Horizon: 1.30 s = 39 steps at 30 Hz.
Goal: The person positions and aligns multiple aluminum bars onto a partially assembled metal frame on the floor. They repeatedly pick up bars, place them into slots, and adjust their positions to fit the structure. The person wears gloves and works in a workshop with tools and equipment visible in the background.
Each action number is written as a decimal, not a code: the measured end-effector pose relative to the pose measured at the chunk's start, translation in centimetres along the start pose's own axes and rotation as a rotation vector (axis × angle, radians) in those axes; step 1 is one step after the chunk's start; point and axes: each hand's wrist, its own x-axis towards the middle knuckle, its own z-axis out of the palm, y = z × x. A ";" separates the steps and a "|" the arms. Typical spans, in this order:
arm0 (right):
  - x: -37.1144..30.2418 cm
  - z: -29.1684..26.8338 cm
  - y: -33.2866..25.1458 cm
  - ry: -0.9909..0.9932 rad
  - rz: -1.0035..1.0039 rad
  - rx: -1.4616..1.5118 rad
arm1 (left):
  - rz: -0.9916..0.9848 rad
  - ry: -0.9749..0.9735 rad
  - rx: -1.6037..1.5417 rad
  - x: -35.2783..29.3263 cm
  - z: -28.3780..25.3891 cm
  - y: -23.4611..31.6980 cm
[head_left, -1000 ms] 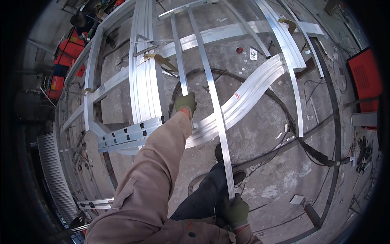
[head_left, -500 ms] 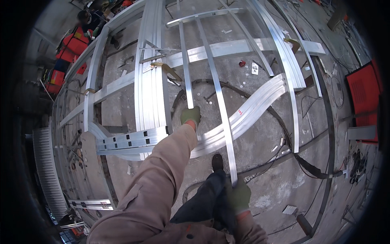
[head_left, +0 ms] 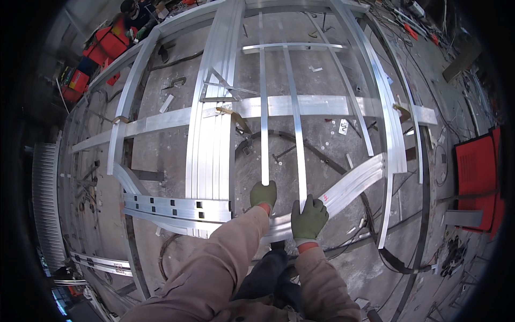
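My left hand point(head_left: 263, 194), in a green glove, is closed round the near end of a slim silver metal bar point(head_left: 264, 118). Just right of it, my gloved right hand point(head_left: 310, 219) grips a second slim bar point(head_left: 295, 123), whose near end it hides. Both bars run away from me to a thin crosspiece point(head_left: 292, 47); they pass over a wide horizontal beam point(head_left: 316, 106). Beneath my hands, a curved ribbed metal strip point(head_left: 348, 185) sweeps up to the right. Left of them lies a metal rail with square holes point(head_left: 177, 208).
Wide ribbed metal profiles point(head_left: 210, 155) stand left of the bars, with a metal triangle point(head_left: 219, 92) and a clamp point(head_left: 234, 119) on them. Another clamp point(head_left: 401, 113) sits right. A red machine point(head_left: 476, 180) is at far right. Dark cables cross the floor. Another person point(head_left: 140, 19) works far left.
My right hand has come forward and up beside the left, still on its bar. The left keeps its hold on the bar's end. The view has tilted, so the frame appears lower and straighter.
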 end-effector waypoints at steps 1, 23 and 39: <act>0.6 0.4 0.3 -0.011 0.020 -0.028 | 0.001 0.003 0.061 -1.0 0.0 1.2; 19.0 -8.2 33.7 -0.289 0.631 0.592 | -0.167 -0.066 -0.017 -0.6 -0.5 4.3; -6.2 -17.3 29.3 -0.505 0.704 0.501 | -0.147 0.036 0.067 1.6 0.5 -0.8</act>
